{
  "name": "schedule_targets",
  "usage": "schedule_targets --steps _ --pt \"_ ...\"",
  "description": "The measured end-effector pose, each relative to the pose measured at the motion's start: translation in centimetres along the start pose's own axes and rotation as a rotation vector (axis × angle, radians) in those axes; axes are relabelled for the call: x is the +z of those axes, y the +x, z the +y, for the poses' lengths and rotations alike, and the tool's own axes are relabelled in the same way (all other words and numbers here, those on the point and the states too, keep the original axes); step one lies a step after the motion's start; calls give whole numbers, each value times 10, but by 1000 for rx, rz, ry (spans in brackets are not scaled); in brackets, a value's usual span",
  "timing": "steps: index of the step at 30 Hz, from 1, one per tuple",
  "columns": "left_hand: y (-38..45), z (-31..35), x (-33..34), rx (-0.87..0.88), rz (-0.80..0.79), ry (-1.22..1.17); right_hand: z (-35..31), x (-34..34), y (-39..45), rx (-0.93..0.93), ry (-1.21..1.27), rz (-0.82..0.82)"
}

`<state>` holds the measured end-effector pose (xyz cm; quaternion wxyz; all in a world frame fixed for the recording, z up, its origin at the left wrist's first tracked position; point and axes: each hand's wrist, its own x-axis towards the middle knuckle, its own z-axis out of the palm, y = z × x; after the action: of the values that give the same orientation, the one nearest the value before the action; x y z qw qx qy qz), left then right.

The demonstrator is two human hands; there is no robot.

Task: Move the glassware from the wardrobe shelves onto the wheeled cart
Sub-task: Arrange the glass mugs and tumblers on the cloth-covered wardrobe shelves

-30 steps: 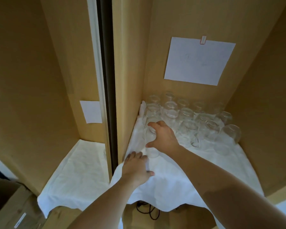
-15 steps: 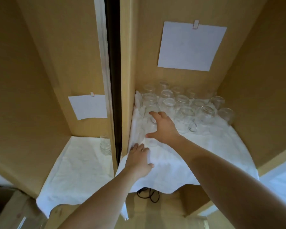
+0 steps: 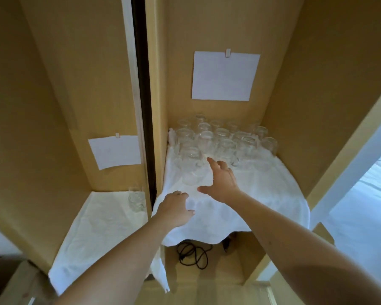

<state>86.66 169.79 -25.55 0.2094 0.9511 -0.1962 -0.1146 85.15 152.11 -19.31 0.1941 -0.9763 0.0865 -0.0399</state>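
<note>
The glasses [image 3: 218,139] are standing clustered at the far end of the right shelf; the right hand [image 3: 220,183], which was wrapping the nearest glass [image 3: 193,170], is now spreading open beside it, so nothing is lifted, while the left hand [image 3: 176,210] is resting loosely curled on the cloth [image 3: 273,194].

Both forearms and hands [image 3: 220,183] are bare, with no sleeves showing.

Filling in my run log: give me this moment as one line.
stage: reaching for glasses | right hand: open, beside front glass, no grip | left hand: open on cloth | cart: not in view
</note>
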Motion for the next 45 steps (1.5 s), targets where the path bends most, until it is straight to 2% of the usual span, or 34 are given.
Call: schedule_targets --steps 10,21,28,34,38,45 --pt "-120 7 -11 36 71 32 -6 5 -127 27 -27 -53" --pt "-186 -47 -41 15 164 -31 -73 40 -189 -25 -42 -116" --pt "-178 -116 -74 11 143 -29 -139 75 -172 14 -50 -119" --pt "-170 -201 -108 -26 85 -2 -213 122 -149 54 25 -92" --pt "-168 -259 -120 -25 69 -5 -255 157 -142 105 53 -132" --pt "-160 -326 -143 -57 56 -71 -304 196 -126 184 90 -151"
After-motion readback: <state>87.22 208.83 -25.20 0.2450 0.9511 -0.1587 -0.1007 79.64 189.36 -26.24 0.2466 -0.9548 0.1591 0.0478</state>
